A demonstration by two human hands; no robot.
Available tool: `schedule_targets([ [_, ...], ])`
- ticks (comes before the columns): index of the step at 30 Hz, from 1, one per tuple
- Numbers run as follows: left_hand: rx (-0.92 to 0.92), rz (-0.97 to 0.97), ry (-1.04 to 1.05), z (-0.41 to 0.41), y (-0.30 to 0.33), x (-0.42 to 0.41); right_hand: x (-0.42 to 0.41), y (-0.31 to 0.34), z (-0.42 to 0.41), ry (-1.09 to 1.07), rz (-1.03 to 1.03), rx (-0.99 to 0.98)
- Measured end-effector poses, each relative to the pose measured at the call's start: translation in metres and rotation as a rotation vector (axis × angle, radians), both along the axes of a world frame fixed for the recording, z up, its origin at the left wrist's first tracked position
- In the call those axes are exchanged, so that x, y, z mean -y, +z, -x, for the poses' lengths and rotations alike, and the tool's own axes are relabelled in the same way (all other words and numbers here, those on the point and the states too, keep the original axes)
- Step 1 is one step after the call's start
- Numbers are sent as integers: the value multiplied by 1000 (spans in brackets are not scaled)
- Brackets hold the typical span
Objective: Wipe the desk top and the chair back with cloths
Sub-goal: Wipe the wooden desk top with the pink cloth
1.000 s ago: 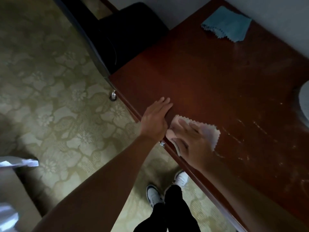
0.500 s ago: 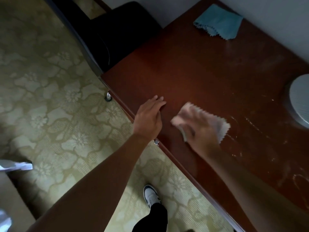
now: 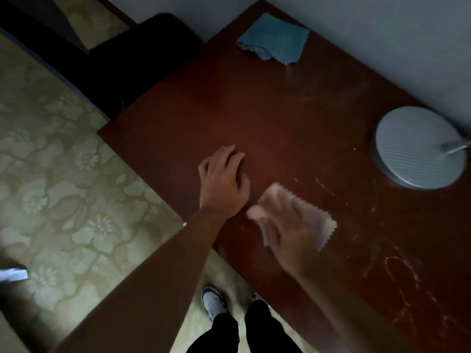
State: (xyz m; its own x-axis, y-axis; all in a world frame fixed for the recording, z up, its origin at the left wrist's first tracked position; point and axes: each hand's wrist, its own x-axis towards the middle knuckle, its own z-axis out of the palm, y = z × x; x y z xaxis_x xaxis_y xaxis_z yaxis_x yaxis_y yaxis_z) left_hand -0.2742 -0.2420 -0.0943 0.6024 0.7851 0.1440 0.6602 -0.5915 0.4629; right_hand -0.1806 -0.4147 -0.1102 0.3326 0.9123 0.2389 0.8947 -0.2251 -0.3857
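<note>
Single head-worn view, steeply downward and close over the desk top [image 3: 267, 118] (floor alongside, left).

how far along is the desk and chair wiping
Early on. In hand: the right hand is blurred, pressing the pink cloth onto the desk top near its front edge; the left hand rests flat beside it. Left: pale streaks on the right side, and the blue cloth lies unused.

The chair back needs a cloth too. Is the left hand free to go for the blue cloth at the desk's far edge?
Probably yes: the left hand lies flat and empty on the desk, with bare wood between it and the blue cloth. It looks a long stretch, though.
</note>
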Motion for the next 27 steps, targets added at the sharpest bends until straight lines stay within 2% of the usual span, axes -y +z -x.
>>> schedule_targets([
  [3,-38,-5,-71,-35,-6,23,-16,1,-88,-212,50,-19],
  [5,-74,-22,-73,-44,-11,26,-31,-1,-97,-234,57,-20],
  [10,-64,-11,-55,-47,-7,26,4,-3,-73,142,-25,-21],
  [11,-51,-8,-56,-48,-7,26,6,-1,-88,149,-31,-22],
  [13,-44,-7,-45,-47,-7,26,-13,1,-129,13,-42,-40],
  [16,-30,-5,-41,-48,-7,24,-80,9,-166,-153,-41,-66],
  [19,-20,-6,-21,-47,-7,26,-105,8,-128,-18,-41,-25],
  [22,-9,19,1,-47,-9,25,-55,6,-86,236,-45,-100],
  [24,1,14,14,-47,-9,26,-35,6,-101,327,-17,-106],
  [27,0,-4,18,-49,-9,25,-76,4,-163,179,-39,-46],
])
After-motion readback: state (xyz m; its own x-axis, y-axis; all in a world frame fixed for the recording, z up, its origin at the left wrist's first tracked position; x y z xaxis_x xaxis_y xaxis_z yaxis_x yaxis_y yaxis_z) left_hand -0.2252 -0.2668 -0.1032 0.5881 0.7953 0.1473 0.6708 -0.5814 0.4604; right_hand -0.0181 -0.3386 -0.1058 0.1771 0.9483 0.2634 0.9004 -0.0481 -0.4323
